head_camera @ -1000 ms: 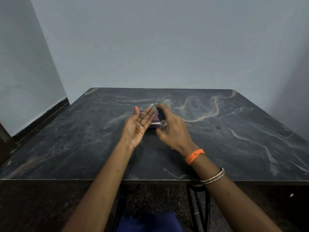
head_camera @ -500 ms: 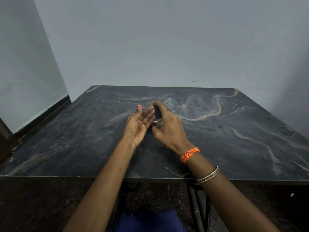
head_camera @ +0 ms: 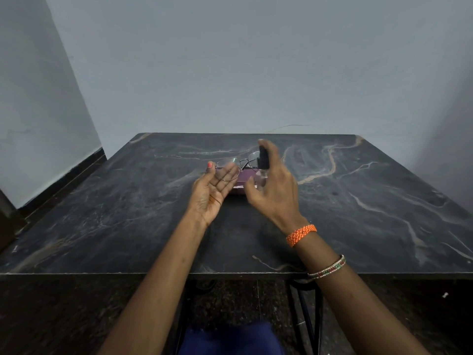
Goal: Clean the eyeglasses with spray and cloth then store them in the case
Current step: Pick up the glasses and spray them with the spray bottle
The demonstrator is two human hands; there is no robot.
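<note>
Thin wire-framed eyeglasses (head_camera: 230,168) with clear lenses rest across the fingers of my left hand (head_camera: 213,192), which is palm up above the table's middle. My right hand (head_camera: 273,190) holds a small spray bottle (head_camera: 263,162) with a black cap and clear body, upright, close to the right lens; the forefinger sits on top of the cap. A purple case (head_camera: 245,180) lies on the table below and between both hands, partly hidden by them. I see no cloth.
The dark marbled table (head_camera: 358,213) stands against a pale wall, its front edge near my body. A dark skirting runs along the left wall. Black metal legs show under the table.
Both hands have risen a little off the case, and the eyeglasses and the spray bottle came up with them. The right forefinger now sits on the bottle's cap.
</note>
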